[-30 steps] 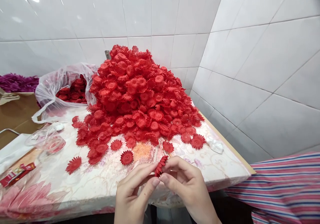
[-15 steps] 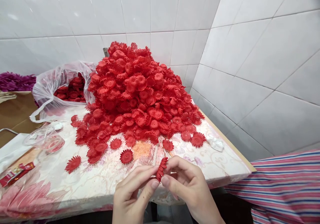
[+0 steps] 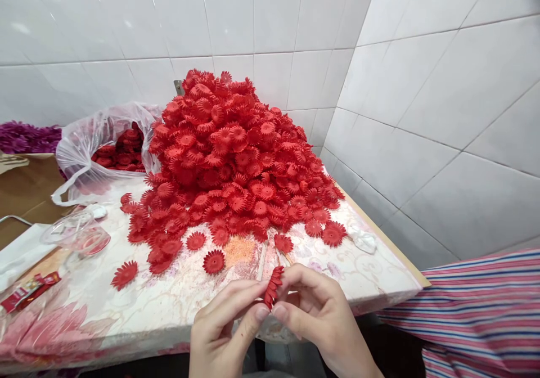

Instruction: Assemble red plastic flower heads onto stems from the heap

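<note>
Between the fingertips of my left hand (image 3: 230,324) and my right hand (image 3: 320,316) is a red artificial flower head (image 3: 274,287), turned edge-on so its petals show in profile. Both hands pinch it, thumbs toward me, just off the table's front edge. A large pile of similar red flower heads (image 3: 236,164) rises behind them. Single ones lie nearer, among them a darker flower head (image 3: 214,261) and another at the left (image 3: 125,275). Thin sticks (image 3: 262,260) lie beyond my fingertips, beside a patch of orange granules (image 3: 239,251).
A clear plastic bag (image 3: 76,156) with red flower heads stands left of the pile. Nearer are a clear plastic cup (image 3: 90,240) and a red wrapper (image 3: 31,291). A cardboard box (image 3: 29,189) is at far left. Crumpled white plastic (image 3: 363,242) and striped cloth (image 3: 476,305) are at right.
My hands and the flower head stay almost in place, with only a slight shift of the fingers. The view has moved very slightly.
</note>
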Available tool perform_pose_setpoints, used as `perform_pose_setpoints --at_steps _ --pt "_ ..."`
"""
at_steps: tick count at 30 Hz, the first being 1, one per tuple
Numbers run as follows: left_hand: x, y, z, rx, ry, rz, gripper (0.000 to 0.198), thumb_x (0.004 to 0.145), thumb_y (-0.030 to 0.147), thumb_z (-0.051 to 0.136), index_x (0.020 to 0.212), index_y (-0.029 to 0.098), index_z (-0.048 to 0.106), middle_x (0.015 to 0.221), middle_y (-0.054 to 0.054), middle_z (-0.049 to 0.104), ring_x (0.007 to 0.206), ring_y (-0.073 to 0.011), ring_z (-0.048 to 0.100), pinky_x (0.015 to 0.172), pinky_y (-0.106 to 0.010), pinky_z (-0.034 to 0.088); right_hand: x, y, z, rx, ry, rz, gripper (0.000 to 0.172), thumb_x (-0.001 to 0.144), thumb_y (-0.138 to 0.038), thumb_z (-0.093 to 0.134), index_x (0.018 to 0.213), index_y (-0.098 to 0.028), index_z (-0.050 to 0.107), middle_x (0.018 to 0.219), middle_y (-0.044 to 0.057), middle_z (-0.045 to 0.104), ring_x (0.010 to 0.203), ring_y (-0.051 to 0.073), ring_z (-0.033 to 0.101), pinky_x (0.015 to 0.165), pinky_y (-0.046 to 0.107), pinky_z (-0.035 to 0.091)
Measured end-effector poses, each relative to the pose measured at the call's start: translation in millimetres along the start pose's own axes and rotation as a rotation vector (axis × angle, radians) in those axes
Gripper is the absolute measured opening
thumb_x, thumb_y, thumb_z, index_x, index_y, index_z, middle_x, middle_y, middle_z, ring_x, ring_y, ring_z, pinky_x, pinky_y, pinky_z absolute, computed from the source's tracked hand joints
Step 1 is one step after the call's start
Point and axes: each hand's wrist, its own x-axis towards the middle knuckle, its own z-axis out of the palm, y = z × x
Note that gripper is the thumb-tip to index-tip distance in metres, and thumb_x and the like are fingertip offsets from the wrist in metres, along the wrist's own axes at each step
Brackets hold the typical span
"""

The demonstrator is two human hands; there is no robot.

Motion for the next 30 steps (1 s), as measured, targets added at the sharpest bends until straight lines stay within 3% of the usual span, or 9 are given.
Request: perform_pose_setpoints --at_steps 4,11,16,20,24,27,30 --pt "-1 3 1.0 -0.023 0.021 -0.025 0.014 0.062 0.044 0.080 0.070 0.033 0.080 0.070 -0.001 0.076 0.065 -0.0169 0.068 0.060 -0.020 0.054 -1 -1 2 0.017 0.001 0.011 0.028 0.057 -0.030 0.087 0.065 -0.018 0.063 0.062 -0.005 0.057 0.051 0.004 0.047 0.051 0.015 0.045" --pt "-2 5 2.7 -0.055 0.053 -0.040 0.014 0.060 0.045 0.081 0.069 0.034 0.079 0.068 0.000 0.076 0.064 -0.0171 0.068 0.060 -0.020 0.055 -2 3 0 -0.016 0.007 -0.014 0.018 0.066 -0.028 0.080 0.068 -0.019 0.065 0.062 -0.004 0.058 0.050 0.006 0.047 0.048 0.016 0.044" --pt "-4 3 4.2 -0.049 0.080 -0.070 0.019 0.055 0.042 0.085 0.070 0.033 0.080 0.073 -0.001 0.076 0.063 -0.0172 0.068 0.058 -0.020 0.056 -5 4 4 -0.312 0.094 -0.213 0.004 0.071 -0.019 0.069 0.070 -0.021 0.066 0.066 -0.002 0.064 0.058 0.011 0.055 0.054 0.019 0.045" --pt "-5 -1 3.4 0.020 0.083 -0.023 0.010 0.064 0.038 0.080 0.070 0.030 0.080 0.073 -0.001 0.077 0.065 -0.0171 0.069 0.061 -0.020 0.055 -7 4 6 -0.441 0.153 -0.301 0.005 0.071 -0.018 0.065 0.067 -0.020 0.062 0.060 -0.003 0.059 0.055 0.011 0.050 0.052 0.020 0.041" --pt "-1 -7 -2.7 0.206 0.152 0.002 0.016 0.069 0.036 0.072 0.063 0.022 0.076 0.070 -0.003 0.076 0.063 -0.0195 0.069 0.062 -0.024 0.055 -3 7 0 -0.265 0.037 -0.162 0.012 0.068 -0.018 0.067 0.062 -0.018 0.056 0.055 -0.005 0.048 0.049 0.007 0.039 0.048 0.020 0.035" --pt "8 -13 -11.3 0.331 0.183 0.005 0.018 0.069 0.037 0.070 0.066 0.019 0.075 0.073 -0.004 0.077 0.066 -0.0216 0.070 0.065 -0.026 0.056 -3 10 -8 -0.076 -0.072 -0.084 0.022 0.068 -0.027 0.073 0.063 -0.018 0.055 0.052 -0.006 0.044 0.043 0.005 0.030 0.042 0.019 0.027" --pt "21 -20 -24.8 0.460 0.437 0.023 0.025 0.069 0.041 0.067 0.075 0.018 0.076 0.079 -0.005 0.077 0.071 -0.0223 0.070 0.071 -0.029 0.055 -6 7 -18 0.087 -0.096 -0.103 0.034 0.071 -0.041 0.075 0.059 -0.019 0.051 0.046 -0.007 0.041 0.038 0.004 0.025 0.038 0.019 0.021"
